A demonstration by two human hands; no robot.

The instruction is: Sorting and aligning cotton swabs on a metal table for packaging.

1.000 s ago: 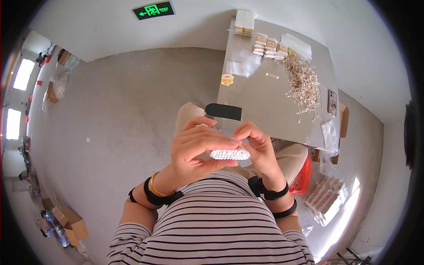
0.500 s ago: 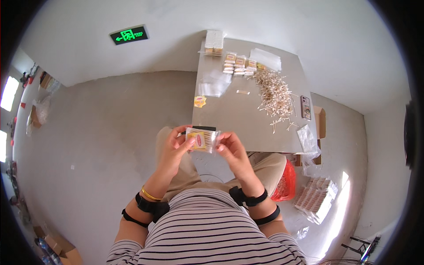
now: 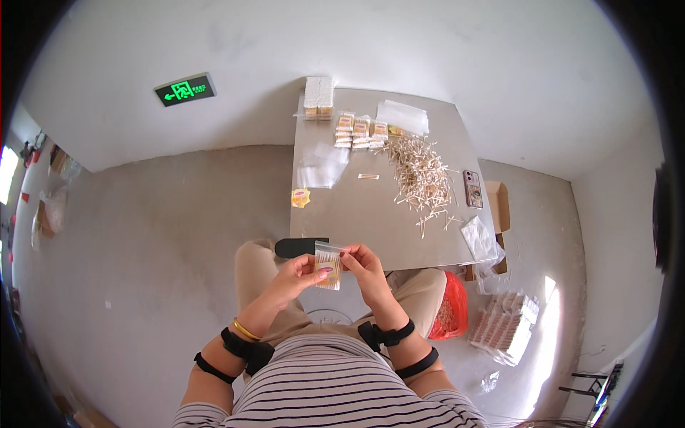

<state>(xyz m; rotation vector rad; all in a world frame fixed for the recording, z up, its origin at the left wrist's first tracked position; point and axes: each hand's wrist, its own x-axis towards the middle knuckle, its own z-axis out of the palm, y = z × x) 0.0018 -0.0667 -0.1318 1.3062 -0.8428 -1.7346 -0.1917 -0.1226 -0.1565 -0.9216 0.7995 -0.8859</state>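
Observation:
A small clear plastic bag of cotton swabs (image 3: 329, 279) with a yellow label is held upright over my lap, just off the table's front edge. My left hand (image 3: 291, 279) grips its left side, with the thumb pressed over the label. At the bag's top right corner, my right hand (image 3: 364, 268) pinches the plastic between thumb and fingers. Beyond them, a big heap of loose cotton swabs (image 3: 421, 175) lies on the grey table (image 3: 349, 221). A single small bundle (image 3: 368, 176) of swabs rests left of that heap.
Filled swab packs (image 3: 362, 128) stand in stacks at the back, beside a taller white stack (image 3: 318, 96). Empty clear bags (image 3: 322, 164) and yellow labels (image 3: 300, 197) lie at the left edge. A phone (image 3: 472, 188) is at the right. On the floor are a red bag (image 3: 449, 307) and bundled packs (image 3: 505, 324).
The bag of swabs has turned from sideways to upright, and my right hand has moved onto its top corner. The whole table appears lower and further left in the view.

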